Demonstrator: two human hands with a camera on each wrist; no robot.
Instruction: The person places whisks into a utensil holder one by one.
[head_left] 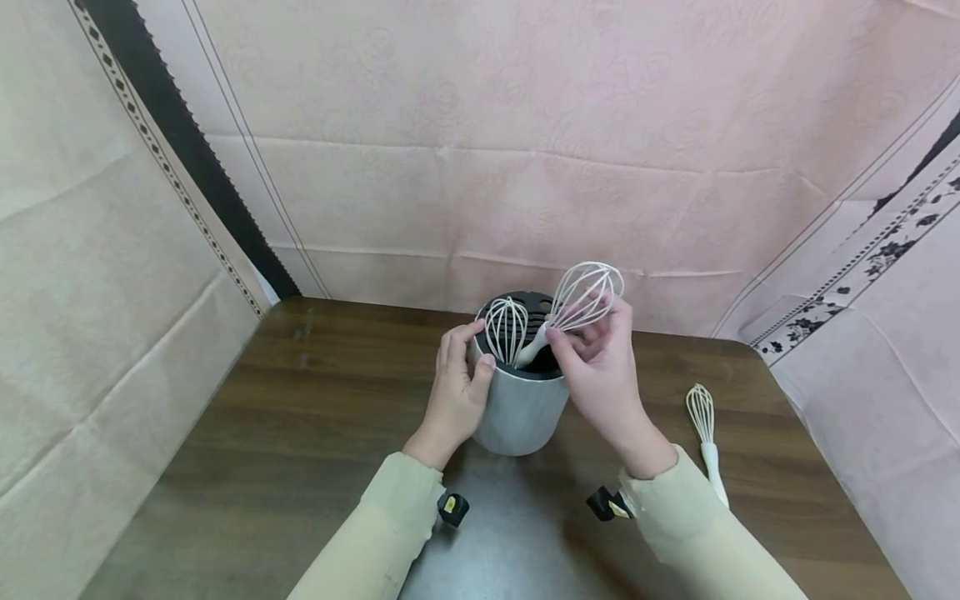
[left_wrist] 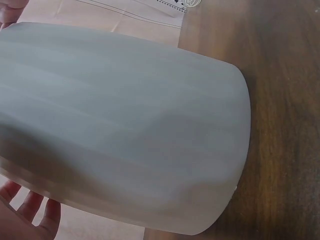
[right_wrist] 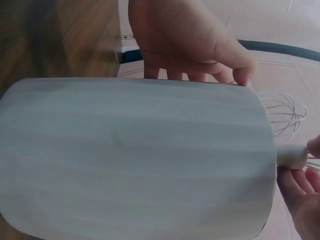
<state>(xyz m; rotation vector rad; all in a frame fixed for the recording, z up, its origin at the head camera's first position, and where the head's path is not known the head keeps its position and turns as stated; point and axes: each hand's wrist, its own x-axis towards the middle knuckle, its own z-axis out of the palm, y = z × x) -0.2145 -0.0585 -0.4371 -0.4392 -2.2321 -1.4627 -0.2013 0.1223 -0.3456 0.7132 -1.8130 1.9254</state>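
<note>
A grey-white utensil holder (head_left: 520, 417) with a black slotted insert stands upright on the table. My left hand (head_left: 453, 396) grips its left side, thumb and fingers at the rim. One white wire whisk (head_left: 506, 328) stands in the holder, its wires upward and its lower part hidden. Between the thumb and fingers of my right hand (head_left: 606, 379), a larger white whisk (head_left: 588, 293) is pinched where its wires meet the handle. It leans right, with its handle end inside the holder. In the right wrist view, part of this whisk's handle (right_wrist: 291, 156) shows above the rim.
On the table (head_left: 300, 467) to the right lies a small white whisk (head_left: 701, 414), beside my right sleeve. A pink cloth (head_left: 480, 208) hangs behind the table's back edge, and pale patterned cloths cover both sides.
</note>
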